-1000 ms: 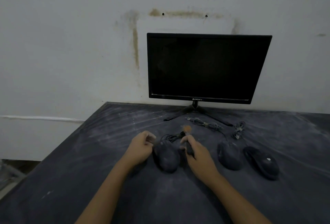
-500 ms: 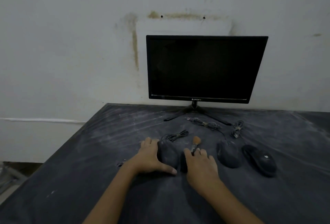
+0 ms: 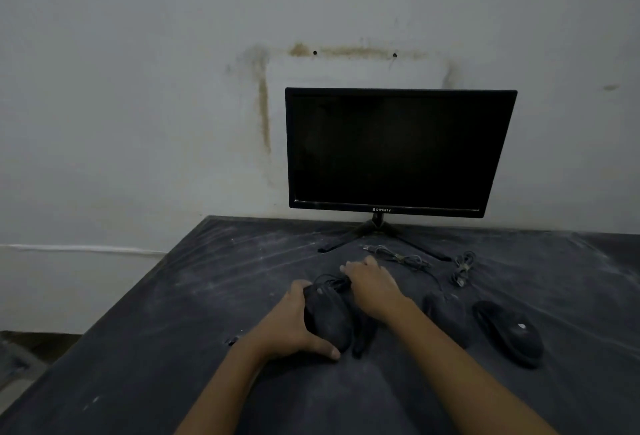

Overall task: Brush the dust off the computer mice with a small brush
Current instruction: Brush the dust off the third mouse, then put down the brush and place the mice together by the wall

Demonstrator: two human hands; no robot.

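In the head view my left hand (image 3: pixel 294 325) grips the left mouse (image 3: pixel 329 322) on the dusty table (image 3: pixel 138 330), thumb along its near edge and fingers curled over the far side. My right hand (image 3: pixel 372 289) lies over the mouse's front and its bundled cable (image 3: pixel 333 284). The fingers are blurred, so I cannot tell whether they pinch anything. What I take for the brush (image 3: pixel 362 341), a dark handle, juts out from under that wrist, just beside the mouse, with the bristles hidden. The middle mouse (image 3: pixel 445 313) and right mouse (image 3: pixel 509 330) lie apart to the right, in front of the monitor (image 3: pixel 398 150).

I judge each mouse light, with a hard, smooth shell that would likely skate on this dust. I'd pin it by the sides and leave the top free. The limp cable may drag.
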